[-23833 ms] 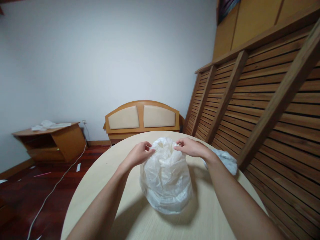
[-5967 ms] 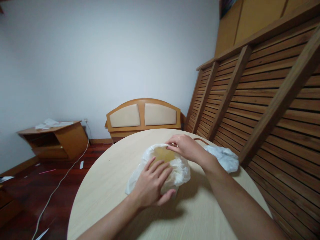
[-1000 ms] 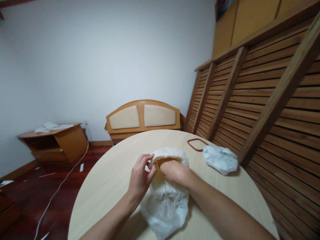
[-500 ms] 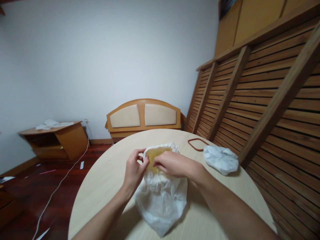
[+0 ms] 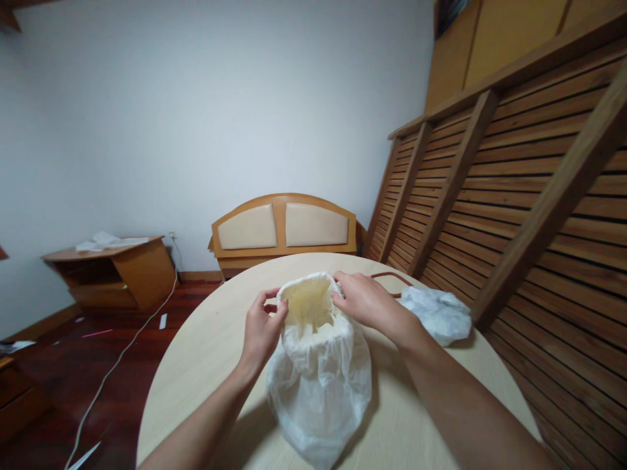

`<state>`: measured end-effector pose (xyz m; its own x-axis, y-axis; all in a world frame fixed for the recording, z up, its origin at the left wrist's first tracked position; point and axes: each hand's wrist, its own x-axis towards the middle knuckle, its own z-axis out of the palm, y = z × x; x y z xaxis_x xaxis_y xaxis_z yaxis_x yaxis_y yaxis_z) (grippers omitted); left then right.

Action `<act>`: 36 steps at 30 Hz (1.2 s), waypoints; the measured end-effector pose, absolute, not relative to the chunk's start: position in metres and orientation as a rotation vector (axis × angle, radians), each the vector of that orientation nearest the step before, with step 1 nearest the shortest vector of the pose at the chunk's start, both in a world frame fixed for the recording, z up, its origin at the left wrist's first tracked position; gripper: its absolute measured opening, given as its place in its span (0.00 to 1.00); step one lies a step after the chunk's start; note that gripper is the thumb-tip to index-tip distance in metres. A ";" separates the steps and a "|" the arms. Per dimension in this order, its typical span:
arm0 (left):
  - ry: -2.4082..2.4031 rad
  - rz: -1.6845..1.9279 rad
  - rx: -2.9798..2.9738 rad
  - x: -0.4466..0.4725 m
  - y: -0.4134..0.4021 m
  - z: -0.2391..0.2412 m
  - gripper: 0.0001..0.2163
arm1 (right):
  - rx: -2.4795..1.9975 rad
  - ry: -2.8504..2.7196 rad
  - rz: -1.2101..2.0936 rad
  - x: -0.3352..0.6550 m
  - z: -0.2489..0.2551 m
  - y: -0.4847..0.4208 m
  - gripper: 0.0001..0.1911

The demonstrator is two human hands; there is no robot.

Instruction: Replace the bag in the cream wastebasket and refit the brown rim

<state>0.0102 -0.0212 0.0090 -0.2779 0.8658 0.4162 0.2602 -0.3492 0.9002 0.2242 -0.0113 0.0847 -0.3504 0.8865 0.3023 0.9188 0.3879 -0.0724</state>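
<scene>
A white plastic bag point(image 5: 321, 391) lines a small container with a yellowish inside point(image 5: 311, 300) and hangs down over its outside onto the table. My left hand point(image 5: 262, 323) pinches the bag at the left of the mouth, thumb inside and fingers outside. At the right of the mouth, my right hand point(image 5: 369, 303) grips the bag's edge between thumb and fingers. The bag covers most of the container's outer wall.
The round pale table point(image 5: 206, 365) bears a brown ring-shaped frame point(image 5: 392, 275) and a crumpled white plastic bag point(image 5: 435, 313) at the right. Wooden slatted panels point(image 5: 529, 183) lean beyond the table. A low cabinet point(image 5: 132, 274) stands at the left.
My right hand has come out of the container's mouth and moved right to its rim. The bag's opening is wider. My left hand stays at the left rim.
</scene>
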 end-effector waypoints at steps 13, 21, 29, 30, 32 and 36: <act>1.405 1.685 2.102 0.020 -0.035 0.051 0.24 | -1.434 -2.403 -0.237 0.242 0.103 -0.009 0.10; 1.129 1.049 2.105 0.036 0.001 0.080 0.18 | -1.167 -2.506 0.023 0.249 0.099 -0.001 0.10; 1.231 0.891 2.158 0.032 0.022 0.066 0.11 | -1.212 -2.467 0.219 0.254 0.085 0.017 0.15; 1.229 0.886 2.154 0.032 0.023 0.064 0.11 | -1.218 -2.484 0.226 0.254 0.086 0.017 0.14; 1.223 0.871 2.156 0.031 0.025 0.060 0.12 | -1.222 -2.515 0.224 0.254 0.089 0.015 0.13; 1.260 0.819 2.186 0.030 0.027 0.054 0.14 | -1.263 -2.550 0.198 0.256 0.095 0.010 0.13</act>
